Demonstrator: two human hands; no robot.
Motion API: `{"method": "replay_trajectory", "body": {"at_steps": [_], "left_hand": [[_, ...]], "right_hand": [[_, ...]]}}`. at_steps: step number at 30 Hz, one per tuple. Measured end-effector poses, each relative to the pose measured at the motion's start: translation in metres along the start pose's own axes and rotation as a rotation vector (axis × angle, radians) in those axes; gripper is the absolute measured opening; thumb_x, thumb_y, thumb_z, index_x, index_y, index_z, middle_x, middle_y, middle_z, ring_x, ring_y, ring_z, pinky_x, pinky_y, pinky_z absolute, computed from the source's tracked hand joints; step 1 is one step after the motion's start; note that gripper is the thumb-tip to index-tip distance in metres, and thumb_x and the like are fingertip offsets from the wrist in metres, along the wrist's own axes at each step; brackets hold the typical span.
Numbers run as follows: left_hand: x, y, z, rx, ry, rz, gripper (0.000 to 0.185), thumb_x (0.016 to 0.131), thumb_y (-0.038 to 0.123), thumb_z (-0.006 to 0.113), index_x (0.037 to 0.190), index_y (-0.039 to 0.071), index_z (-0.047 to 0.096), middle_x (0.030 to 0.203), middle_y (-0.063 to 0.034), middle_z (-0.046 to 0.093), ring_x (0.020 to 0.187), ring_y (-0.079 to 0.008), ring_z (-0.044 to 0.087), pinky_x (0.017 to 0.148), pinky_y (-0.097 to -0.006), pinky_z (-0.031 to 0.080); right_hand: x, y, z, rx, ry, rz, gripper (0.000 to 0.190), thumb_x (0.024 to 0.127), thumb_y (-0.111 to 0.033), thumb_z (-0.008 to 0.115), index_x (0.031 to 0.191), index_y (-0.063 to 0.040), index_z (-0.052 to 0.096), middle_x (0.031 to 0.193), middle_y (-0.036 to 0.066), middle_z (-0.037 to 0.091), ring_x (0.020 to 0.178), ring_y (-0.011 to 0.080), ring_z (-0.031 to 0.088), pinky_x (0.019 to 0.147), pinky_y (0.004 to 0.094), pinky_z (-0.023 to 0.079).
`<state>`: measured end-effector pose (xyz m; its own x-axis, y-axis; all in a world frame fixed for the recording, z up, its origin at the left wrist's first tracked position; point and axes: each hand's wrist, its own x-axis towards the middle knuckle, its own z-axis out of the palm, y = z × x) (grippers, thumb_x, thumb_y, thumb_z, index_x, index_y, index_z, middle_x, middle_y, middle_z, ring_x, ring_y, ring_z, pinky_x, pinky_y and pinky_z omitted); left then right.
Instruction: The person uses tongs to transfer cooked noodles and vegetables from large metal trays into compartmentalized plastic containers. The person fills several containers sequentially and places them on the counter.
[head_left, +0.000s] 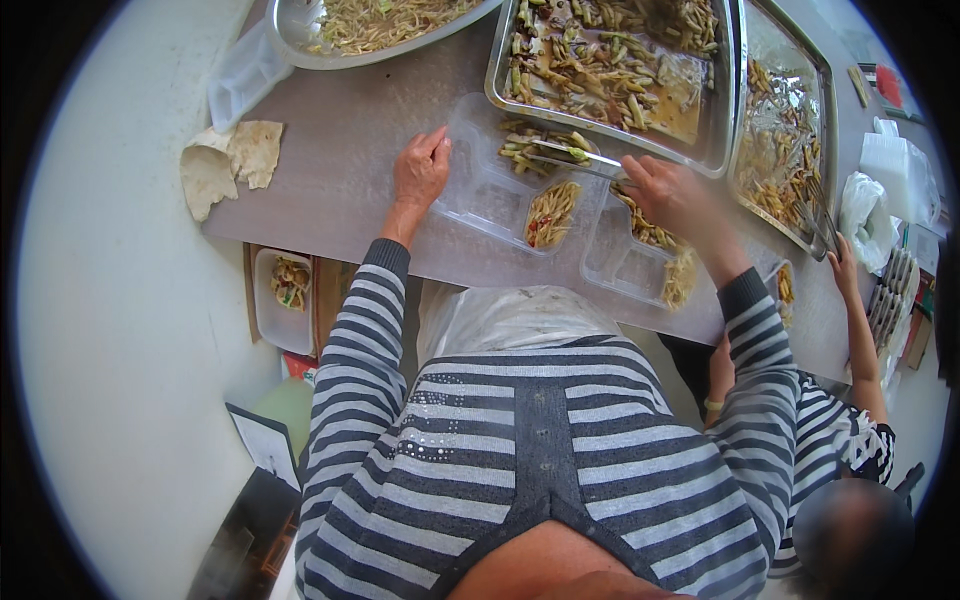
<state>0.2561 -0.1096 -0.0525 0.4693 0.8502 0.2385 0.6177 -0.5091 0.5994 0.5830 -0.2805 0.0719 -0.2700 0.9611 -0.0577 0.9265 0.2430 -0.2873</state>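
My right hand grips metal tongs, whose tips are at the cooked vegetable pieces in the upper compartment of a clear plastic divided container. Shredded food with red bits fills another compartment of it. At the container's left edge is my left hand, fingers curled in; whether they pinch the rim cannot be told. A second divided container, partly below my right hand, holds vegetables and pale shreds. Beyond stands a metal tray of vegetable pieces in brown sauce.
A metal bowl of shreds, an empty divided container and torn flatbread lie left. At right, a co-worker's hand holds tongs over another metal tray, near plastic bags. A food container sits below the table edge.
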Motion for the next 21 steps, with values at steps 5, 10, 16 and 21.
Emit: {"method": "replay_trajectory", "body": {"at_steps": [5, 10, 16, 21], "left_hand": [[0.0, 0.001, -0.003, -0.148, 0.022, -0.031, 0.022, 0.09, 0.016, 0.059, 0.104, 0.003, 0.069, 0.086, -0.0146, 0.066, 0.081, -0.0319, 0.064, 0.07, -0.0393, 0.051], [-0.008, -0.017, -0.014, -0.141, 0.23, -0.013, 0.02, 0.093, 0.015, 0.058, 0.104, 0.001, 0.069, 0.085, -0.0146, 0.066, 0.078, -0.0296, 0.064, 0.069, -0.0374, 0.051], [-0.011, -0.018, -0.013, -0.048, 0.146, -0.106, 0.022, 0.094, 0.016, 0.057, 0.106, 0.002, 0.068, 0.094, -0.0142, 0.067, 0.083, -0.0287, 0.063, 0.073, -0.0357, 0.05], [-0.01, -0.017, -0.012, -0.052, 0.234, -0.007, 0.02, 0.092, 0.015, 0.059, 0.105, 0.002, 0.068, 0.082, -0.0119, 0.061, 0.069, -0.0245, 0.058, 0.062, -0.0348, 0.048]], "right_hand": [[-0.01, -0.002, -0.005, 0.093, 0.096, 0.088, 0.04, 0.082, -0.018, 0.07, 0.114, -0.002, 0.051, 0.086, 0.014, 0.06, 0.077, 0.032, 0.063, 0.063, 0.041, 0.051], [-0.018, 0.018, -0.016, 0.075, 0.205, 0.385, 0.05, 0.081, -0.02, 0.072, 0.12, 0.001, 0.049, 0.097, 0.019, 0.062, 0.085, 0.033, 0.065, 0.069, 0.039, 0.053], [0.015, 0.049, 0.004, -0.249, 0.264, 0.433, 0.048, 0.079, -0.023, 0.074, 0.111, 0.002, 0.048, 0.09, 0.016, 0.057, 0.081, 0.0309, 0.064, 0.064, 0.038, 0.055], [0.044, 0.128, 0.014, -0.427, 0.377, 0.762, 0.049, 0.081, -0.03, 0.072, 0.107, 0.004, 0.049, 0.092, 0.017, 0.057, 0.085, 0.0319, 0.064, 0.065, 0.0389, 0.056]]}}
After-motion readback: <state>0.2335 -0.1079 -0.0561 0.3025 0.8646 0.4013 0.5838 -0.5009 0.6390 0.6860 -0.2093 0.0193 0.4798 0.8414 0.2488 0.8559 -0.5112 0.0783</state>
